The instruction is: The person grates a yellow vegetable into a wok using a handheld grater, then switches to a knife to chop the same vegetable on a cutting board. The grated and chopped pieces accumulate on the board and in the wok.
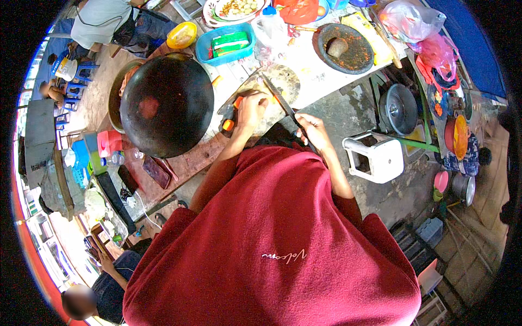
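Note:
My right hand is wrapped round the handle of a long knife. The blade slants up and left over a round, worn chopping board. My left hand rests at the board's near left edge with its fingers curled in; whatever they hold is hidden. Beside that wrist lie a bright orange piece, which looks like carrot, and a second orange piece, against something dark. The knife's edge is apart from my left fingers.
Left of my hands sits a big black wok, upside down. Beyond the board stand a blue basket with green packets and a stone mortar with its pestle. A white stool is at the right. Other people are at the left.

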The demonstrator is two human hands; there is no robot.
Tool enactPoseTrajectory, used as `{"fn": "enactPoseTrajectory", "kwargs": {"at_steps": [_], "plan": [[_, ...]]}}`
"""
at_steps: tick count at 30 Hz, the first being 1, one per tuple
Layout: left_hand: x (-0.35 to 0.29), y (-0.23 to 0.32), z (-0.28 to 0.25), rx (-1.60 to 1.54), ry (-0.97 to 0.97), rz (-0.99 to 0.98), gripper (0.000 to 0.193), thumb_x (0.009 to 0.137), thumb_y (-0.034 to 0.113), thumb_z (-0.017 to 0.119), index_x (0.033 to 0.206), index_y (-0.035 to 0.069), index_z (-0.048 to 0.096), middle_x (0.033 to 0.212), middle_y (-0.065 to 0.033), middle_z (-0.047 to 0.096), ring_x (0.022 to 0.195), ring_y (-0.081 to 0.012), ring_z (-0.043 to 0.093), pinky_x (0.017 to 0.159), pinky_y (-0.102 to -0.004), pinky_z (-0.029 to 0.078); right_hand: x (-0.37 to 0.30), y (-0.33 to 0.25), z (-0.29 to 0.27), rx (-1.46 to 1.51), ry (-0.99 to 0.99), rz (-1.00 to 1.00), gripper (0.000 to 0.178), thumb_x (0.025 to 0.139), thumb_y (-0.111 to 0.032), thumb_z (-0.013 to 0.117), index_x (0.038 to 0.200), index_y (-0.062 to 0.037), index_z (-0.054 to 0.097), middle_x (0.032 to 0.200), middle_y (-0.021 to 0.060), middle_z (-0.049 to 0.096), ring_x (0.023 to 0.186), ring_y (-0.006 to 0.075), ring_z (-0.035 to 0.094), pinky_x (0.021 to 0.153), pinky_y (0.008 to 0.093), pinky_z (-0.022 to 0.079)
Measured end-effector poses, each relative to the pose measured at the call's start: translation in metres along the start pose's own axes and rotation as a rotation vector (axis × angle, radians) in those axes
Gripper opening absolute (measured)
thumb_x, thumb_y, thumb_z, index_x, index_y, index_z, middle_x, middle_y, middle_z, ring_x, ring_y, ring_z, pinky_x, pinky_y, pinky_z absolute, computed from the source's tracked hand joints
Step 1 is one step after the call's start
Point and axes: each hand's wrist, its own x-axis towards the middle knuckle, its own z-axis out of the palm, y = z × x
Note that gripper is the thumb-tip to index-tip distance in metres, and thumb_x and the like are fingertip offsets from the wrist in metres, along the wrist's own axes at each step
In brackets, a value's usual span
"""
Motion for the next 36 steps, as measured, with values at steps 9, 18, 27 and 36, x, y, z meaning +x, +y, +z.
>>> {"fn": "enactPoseTrajectory", "kwargs": {"at_steps": [9, 18, 27, 36], "plan": [[-0.006, -0.007, 0.003, 0.052, 0.224, -0.114, 0.012, 0.077, 0.011, 0.072, 0.086, 0.003, 0.072, 0.081, -0.0196, 0.069, 0.075, -0.0374, 0.066, 0.075, -0.0432, 0.052, 0.003, 0.005, 0.003, -0.089, -0.032, 0.008, 0.033, 0.098, -0.031, 0.061, 0.118, -0.0058, 0.068, 0.063, 0.0030, 0.061, 0.041, 0.0065, 0.046, 0.038, 0.0232, 0.037], [-0.010, -0.013, 0.008, 0.090, 0.260, -0.206, 0.017, 0.083, 0.018, 0.070, 0.094, 0.006, 0.075, 0.077, -0.0199, 0.067, 0.069, -0.0318, 0.067, 0.068, -0.0398, 0.051, -0.002, 0.007, 0.009, -0.224, -0.043, 0.044, 0.031, 0.098, -0.032, 0.060, 0.118, -0.0100, 0.070, 0.062, 0.0030, 0.061, 0.041, 0.0070, 0.045, 0.039, 0.0244, 0.038], [0.005, -0.045, 0.020, -0.389, 0.080, -0.474, 0.028, 0.088, 0.020, 0.065, 0.089, -0.008, 0.069, 0.072, -0.0135, 0.069, 0.068, -0.0233, 0.073, 0.060, -0.0327, 0.058, -0.005, 0.008, 0.017, -0.209, -0.026, 0.063, 0.033, 0.098, -0.033, 0.060, 0.121, -0.0103, 0.069, 0.060, 0.0039, 0.061, 0.041, 0.0078, 0.047, 0.040, 0.0244, 0.040], [0.009, -0.027, 0.013, -0.773, 0.057, -0.778, 0.029, 0.089, 0.011, 0.053, 0.107, -0.009, 0.063, 0.097, -0.0248, 0.069, 0.083, -0.0334, 0.072, 0.072, -0.0406, 0.062, -0.014, 0.009, 0.025, -0.259, -0.009, 0.035, 0.032, 0.100, -0.029, 0.056, 0.122, -0.0092, 0.069, 0.060, 0.0006, 0.058, 0.047, 0.0077, 0.048, 0.045, 0.0272, 0.041]]}}
